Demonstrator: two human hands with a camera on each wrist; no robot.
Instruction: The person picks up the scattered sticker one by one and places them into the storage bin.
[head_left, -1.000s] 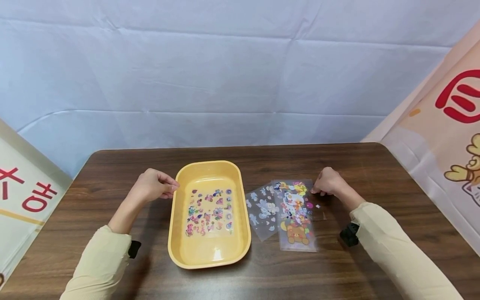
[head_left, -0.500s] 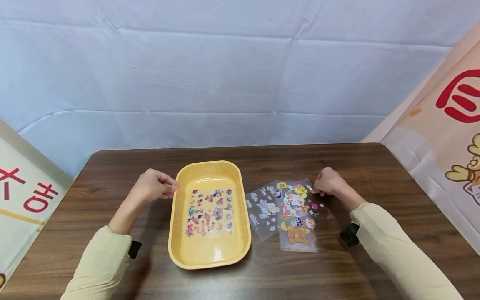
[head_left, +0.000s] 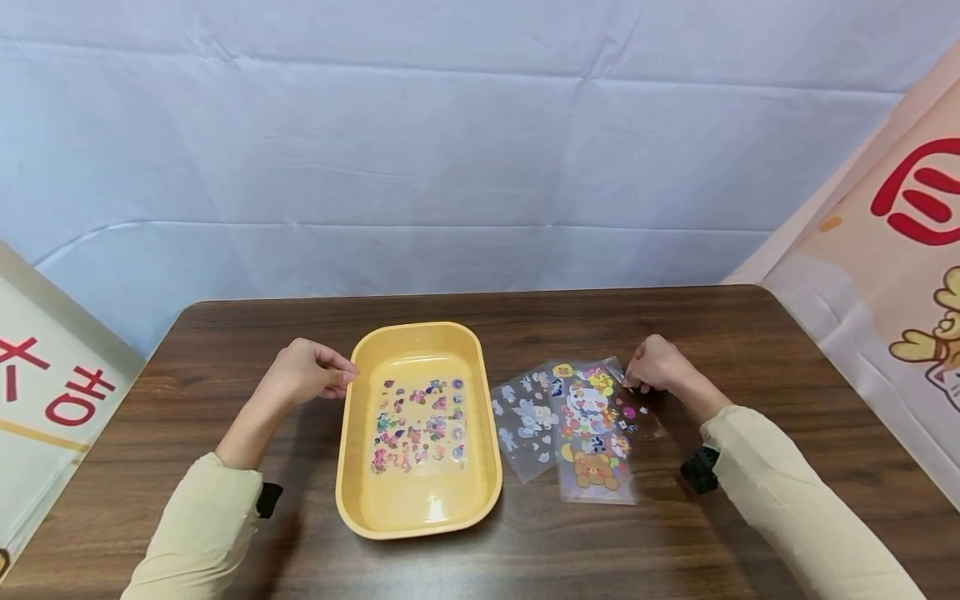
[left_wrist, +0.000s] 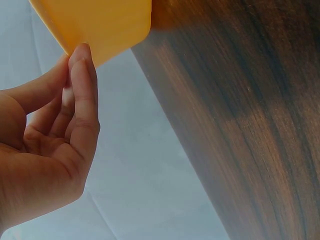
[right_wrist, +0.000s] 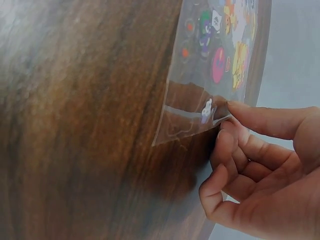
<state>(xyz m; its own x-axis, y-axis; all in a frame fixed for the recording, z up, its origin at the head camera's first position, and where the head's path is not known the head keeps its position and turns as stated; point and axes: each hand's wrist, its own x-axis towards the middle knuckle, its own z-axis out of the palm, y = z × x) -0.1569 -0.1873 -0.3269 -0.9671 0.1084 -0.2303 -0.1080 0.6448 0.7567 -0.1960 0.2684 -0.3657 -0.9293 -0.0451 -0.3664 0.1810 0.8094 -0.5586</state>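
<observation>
My left hand [head_left: 303, 371] pinches the left rim of a yellow plastic tray [head_left: 420, 510] between thumb and fingers; the left wrist view shows the tray wall [left_wrist: 110, 30] at the fingertips. On the tray floor lies a clear sticker sheet [head_left: 416, 425] with small pink and blue figures. Between thumb and forefinger, my right hand [head_left: 658, 364] holds the edge of another clear sticker sheet [right_wrist: 218, 65] with a magenta balloon-like sticker. That sheet overlaps a sticker sheet with a brown bear [head_left: 595, 472]. A sheet with pale bluish stickers [head_left: 528, 421] lies partly beneath, beside the tray.
Everything stands on a dark wood-grain table [head_left: 712, 333]. Behind its far edge hangs a pale creased cloth [head_left: 450, 150]. Printed banners flank the table, one on the left [head_left: 52, 367] and another on the right [head_left: 870, 275].
The sticker sheet in my right hand has shifted and turned slightly to the right, uncovering more of the bear sheet. My left hand and the tray have stayed put.
</observation>
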